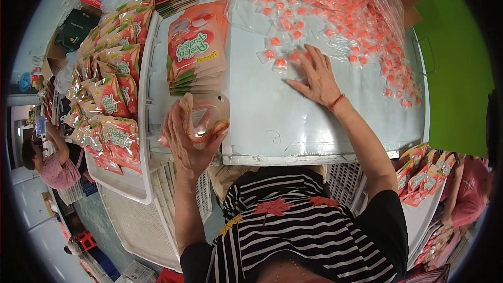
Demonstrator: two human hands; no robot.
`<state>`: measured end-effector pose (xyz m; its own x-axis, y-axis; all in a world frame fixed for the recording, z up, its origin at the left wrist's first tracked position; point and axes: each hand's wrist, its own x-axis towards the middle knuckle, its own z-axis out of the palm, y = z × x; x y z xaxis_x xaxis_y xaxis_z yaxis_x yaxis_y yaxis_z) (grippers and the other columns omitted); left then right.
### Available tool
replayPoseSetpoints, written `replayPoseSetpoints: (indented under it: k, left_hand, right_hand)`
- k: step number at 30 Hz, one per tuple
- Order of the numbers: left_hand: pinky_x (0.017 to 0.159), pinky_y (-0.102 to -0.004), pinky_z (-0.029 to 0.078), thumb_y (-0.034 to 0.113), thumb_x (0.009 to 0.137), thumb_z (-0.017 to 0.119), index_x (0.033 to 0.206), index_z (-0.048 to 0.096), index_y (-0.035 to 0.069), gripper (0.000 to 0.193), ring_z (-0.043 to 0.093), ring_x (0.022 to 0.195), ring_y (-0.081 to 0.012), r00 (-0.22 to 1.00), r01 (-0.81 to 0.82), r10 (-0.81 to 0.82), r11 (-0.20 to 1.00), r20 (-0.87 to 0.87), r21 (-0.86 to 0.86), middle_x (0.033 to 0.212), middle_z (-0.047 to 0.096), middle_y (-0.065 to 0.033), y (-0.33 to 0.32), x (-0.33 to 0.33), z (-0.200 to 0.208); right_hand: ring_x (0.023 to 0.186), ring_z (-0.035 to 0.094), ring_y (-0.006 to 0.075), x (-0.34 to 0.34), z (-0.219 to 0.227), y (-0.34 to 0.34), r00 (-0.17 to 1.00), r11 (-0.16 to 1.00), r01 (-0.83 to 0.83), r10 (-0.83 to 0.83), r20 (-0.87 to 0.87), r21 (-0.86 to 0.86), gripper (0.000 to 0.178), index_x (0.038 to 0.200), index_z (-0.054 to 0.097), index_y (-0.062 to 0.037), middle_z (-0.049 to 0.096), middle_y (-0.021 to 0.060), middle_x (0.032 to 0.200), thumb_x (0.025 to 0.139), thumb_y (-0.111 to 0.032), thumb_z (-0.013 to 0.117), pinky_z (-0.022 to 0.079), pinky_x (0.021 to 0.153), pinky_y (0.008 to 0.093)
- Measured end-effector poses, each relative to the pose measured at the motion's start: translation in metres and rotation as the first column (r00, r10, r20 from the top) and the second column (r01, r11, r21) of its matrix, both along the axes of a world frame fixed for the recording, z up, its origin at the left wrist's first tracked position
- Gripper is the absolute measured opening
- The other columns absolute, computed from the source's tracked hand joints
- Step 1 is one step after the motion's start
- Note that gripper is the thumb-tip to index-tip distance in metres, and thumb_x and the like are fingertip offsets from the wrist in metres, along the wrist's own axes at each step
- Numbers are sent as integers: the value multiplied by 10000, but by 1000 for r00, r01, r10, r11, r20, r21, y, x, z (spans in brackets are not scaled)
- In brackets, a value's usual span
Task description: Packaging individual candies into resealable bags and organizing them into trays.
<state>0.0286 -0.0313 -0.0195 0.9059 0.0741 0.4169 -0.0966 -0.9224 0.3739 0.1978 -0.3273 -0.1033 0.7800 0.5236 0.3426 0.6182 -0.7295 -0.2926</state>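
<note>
My left hand (184, 141) grips an open pink-and-clear stand-up pouch (207, 118) at the near edge of the grey table (272, 120). Flat on the table lies my right hand (316, 76), fingers spread over a few small clear sachets with orange-red sweets (277, 55). These sit at the edge of a large heap of the same sachets (346, 15) on clear plastic. A stack of empty printed pouches (196, 47) lies just beyond my left hand.
A white tray (133, 188) on the left holds rows of filled pouches (112, 99). White plastic crates (157, 220) stand below the table. Another tray of pouches (424, 178) is at lower right. One person sits at far left, another at far right.
</note>
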Motion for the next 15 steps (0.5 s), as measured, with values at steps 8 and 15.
replayPoseSetpoints:
  k: [8, 15]
  left_hand:
    - [1004, -480, 316, 276, 547, 866, 1355, 312, -8, 1020, 382, 1212, -381, 1000, 10, -10, 1000, 7, -11, 1351, 379, -175, -4, 1, 5]
    - [999, -470, 314, 271, 546, 862, 1359, 324, 1, 1011, 386, 1215, -371, 1000, 14, -15, 1000, -4, -28, 1354, 383, -169, -3, -1, 4]
  right_hand:
    - [1220, 372, 371, 8, -5, 29, 995, 991, -102, 104, 12, -90, 548, 1272, 483, -161, 414, 132, 1314, 820, -439, 617, 310, 981, 521]
    - [1236, 370, 357, -36, -7, 45, 985, 986, -168, 168, -33, 5, 430, 1228, 519, -153, 439, 118, 1301, 857, -359, 588, 308, 992, 516]
